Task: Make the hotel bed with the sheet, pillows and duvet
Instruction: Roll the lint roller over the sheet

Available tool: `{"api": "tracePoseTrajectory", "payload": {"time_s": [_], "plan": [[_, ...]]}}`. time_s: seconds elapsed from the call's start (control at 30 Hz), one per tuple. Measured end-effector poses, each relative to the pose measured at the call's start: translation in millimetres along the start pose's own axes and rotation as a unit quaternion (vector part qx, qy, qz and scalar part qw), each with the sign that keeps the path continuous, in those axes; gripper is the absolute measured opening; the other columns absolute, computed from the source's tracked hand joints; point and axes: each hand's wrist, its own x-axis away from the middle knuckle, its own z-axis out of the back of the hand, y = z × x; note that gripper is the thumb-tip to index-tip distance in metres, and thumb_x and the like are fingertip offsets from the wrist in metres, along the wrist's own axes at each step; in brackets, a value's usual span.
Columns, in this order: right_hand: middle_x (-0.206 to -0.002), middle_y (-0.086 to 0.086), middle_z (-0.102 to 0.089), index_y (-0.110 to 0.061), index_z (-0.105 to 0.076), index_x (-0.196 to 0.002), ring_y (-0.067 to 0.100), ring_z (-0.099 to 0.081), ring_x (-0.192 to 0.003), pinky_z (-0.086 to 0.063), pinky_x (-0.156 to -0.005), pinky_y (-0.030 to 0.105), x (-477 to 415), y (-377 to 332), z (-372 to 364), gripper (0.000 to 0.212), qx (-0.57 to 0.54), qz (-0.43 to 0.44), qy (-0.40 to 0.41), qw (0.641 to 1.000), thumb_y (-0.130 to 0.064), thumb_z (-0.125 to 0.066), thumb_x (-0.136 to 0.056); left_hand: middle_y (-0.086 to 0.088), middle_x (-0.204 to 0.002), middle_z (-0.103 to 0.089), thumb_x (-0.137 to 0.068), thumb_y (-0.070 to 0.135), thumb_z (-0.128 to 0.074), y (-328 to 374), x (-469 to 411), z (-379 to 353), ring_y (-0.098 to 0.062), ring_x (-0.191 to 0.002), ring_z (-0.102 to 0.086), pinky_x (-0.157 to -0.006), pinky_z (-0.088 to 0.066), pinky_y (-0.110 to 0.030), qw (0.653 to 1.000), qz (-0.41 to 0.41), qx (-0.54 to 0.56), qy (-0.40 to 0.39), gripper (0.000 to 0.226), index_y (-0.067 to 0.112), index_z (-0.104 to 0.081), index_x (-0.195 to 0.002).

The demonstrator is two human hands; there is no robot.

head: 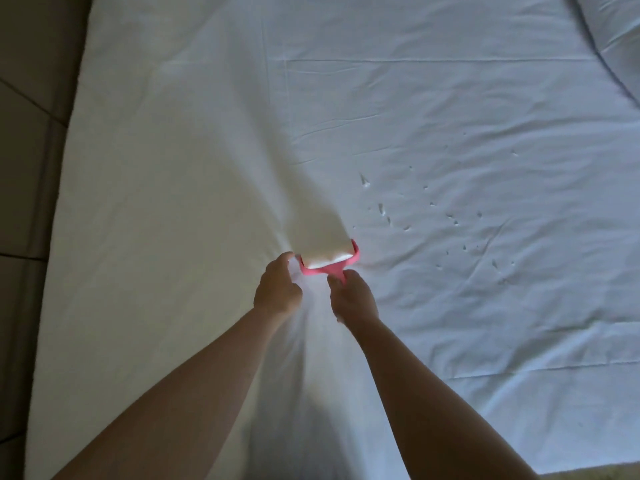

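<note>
A white sheet [398,98] covers the bed and fills most of the head view, with creases and small specks to the right of centre. A pink lint roller [329,259] with a white roll lies on the sheet near the middle. My right hand [353,296] grips its pink handle from below. My left hand [278,289] is curled beside the roller's left end, its fingertips at the frame; whether it pinches the roller or the sheet is unclear. A white pillow or duvet edge [616,36] shows at the top right corner.
The bed's left edge [65,168] runs down the left side, with brown tiled floor [27,98] beyond it. A strip of beige floor [595,472] shows at the bottom right past the bed's near edge.
</note>
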Motion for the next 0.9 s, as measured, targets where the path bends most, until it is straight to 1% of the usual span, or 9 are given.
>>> {"api": "tracePoseTrajectory", "payload": {"time_s": [0.1, 0.17, 0.27, 0.33, 0.4, 0.57, 0.67, 0.73, 0.9], "plan": [[-0.084, 0.008, -0.059, -0.015, -0.049, -0.089, 0.035, -0.066, -0.088, -0.055, -0.083, 0.048, -32, -28, 3, 0.028, -0.012, 0.007, -0.008, 1.000, -0.039, -0.037, -0.096, -0.008, -0.134, -0.048, -0.081, 0.010, -0.062, -6, -25, 12, -0.027, -0.128, -0.045, -0.100, -0.040, -0.034, 0.999, -0.005, -0.016, 0.046, 0.061, 0.015, -0.041, -0.138], [-0.079, 0.007, -0.058, -0.015, -0.048, -0.088, 0.032, -0.066, -0.076, -0.056, -0.082, 0.048, -55, -48, 7, 0.029, -0.008, 0.011, -0.019, 1.000, -0.041, -0.036, -0.096, -0.008, -0.132, -0.045, -0.074, 0.019, -0.068, -11, -39, 18, -0.028, -0.129, -0.039, -0.100, -0.042, -0.039, 0.998, 0.008, -0.037, 0.054, 0.067, 0.015, -0.040, -0.134], [-0.068, 0.006, -0.054, -0.017, -0.042, -0.079, 0.027, -0.059, -0.055, -0.055, -0.072, 0.042, -85, -77, 14, 0.025, -0.008, 0.021, -0.035, 0.999, -0.033, -0.036, -0.098, -0.014, -0.157, -0.011, -0.073, 0.042, -0.073, -16, -59, 23, -0.031, -0.146, -0.008, -0.114, -0.025, -0.044, 0.991, 0.041, -0.125, 0.033, 0.095, 0.019, -0.019, -0.148], [-0.067, 0.007, -0.053, -0.019, -0.041, -0.077, 0.027, -0.057, -0.053, -0.051, -0.056, 0.036, -104, -95, 19, 0.025, -0.021, 0.025, -0.043, 0.999, -0.032, -0.037, -0.098, -0.013, -0.159, 0.013, -0.073, 0.052, -0.072, -10, -71, 24, -0.030, -0.147, 0.010, -0.118, -0.010, -0.046, 0.986, 0.056, -0.156, 0.020, 0.111, 0.022, 0.000, -0.153], [-0.066, 0.008, -0.052, -0.020, -0.041, -0.078, 0.026, -0.055, -0.052, -0.044, -0.051, 0.031, -118, -112, 22, 0.025, -0.039, 0.029, -0.057, 0.997, -0.034, -0.038, -0.099, -0.015, -0.157, 0.022, -0.072, 0.056, -0.071, 1, -80, 24, -0.031, -0.146, 0.017, -0.117, -0.004, -0.050, 0.983, 0.077, -0.167, 0.005, 0.119, 0.024, 0.010, -0.152], [-0.074, 0.013, -0.056, -0.017, -0.044, -0.102, 0.027, -0.059, -0.058, -0.042, -0.046, 0.025, -134, -137, 36, 0.025, -0.014, 0.011, -0.110, 0.994, -0.039, -0.034, -0.100, -0.018, -0.157, 0.016, -0.069, 0.037, -0.076, 12, -95, 21, -0.035, -0.146, 0.011, -0.116, -0.012, -0.055, 0.973, 0.110, -0.203, 0.006, 0.120, 0.027, 0.012, -0.151], [-0.084, 0.015, -0.059, -0.019, -0.040, -0.109, 0.030, -0.066, -0.066, -0.058, -0.065, 0.038, -127, -130, 40, 0.028, -0.007, -0.011, -0.143, 0.990, -0.045, -0.034, -0.100, -0.018, -0.158, 0.009, -0.074, 0.033, -0.072, 11, -94, 26, -0.035, -0.147, 0.004, -0.114, -0.020, -0.053, 0.971, 0.102, -0.218, -0.002, 0.111, 0.027, 0.006, -0.152], [-0.086, 0.017, -0.059, -0.020, -0.037, -0.110, 0.031, -0.067, -0.071, -0.059, -0.074, 0.046, -119, -119, 41, 0.030, -0.008, -0.030, -0.156, 0.987, -0.048, -0.033, -0.100, -0.017, -0.158, 0.005, -0.081, 0.029, -0.064, 12, -91, 32, -0.034, -0.147, -0.001, -0.113, -0.026, -0.051, 0.971, 0.091, -0.221, -0.003, 0.098, 0.027, 0.002, -0.153], [-0.082, 0.014, -0.061, -0.018, -0.040, -0.112, 0.028, -0.067, -0.067, -0.059, -0.069, 0.039, -91, -83, 49, 0.037, 0.041, -0.023, -0.152, 0.987, -0.051, -0.030, -0.099, -0.011, -0.159, 0.004, -0.085, 0.021, -0.053, 7, -78, 34, -0.030, -0.147, -0.003, -0.110, -0.032, -0.048, 0.978, 0.070, -0.196, -0.026, 0.080, 0.026, -0.009, -0.152]]}}
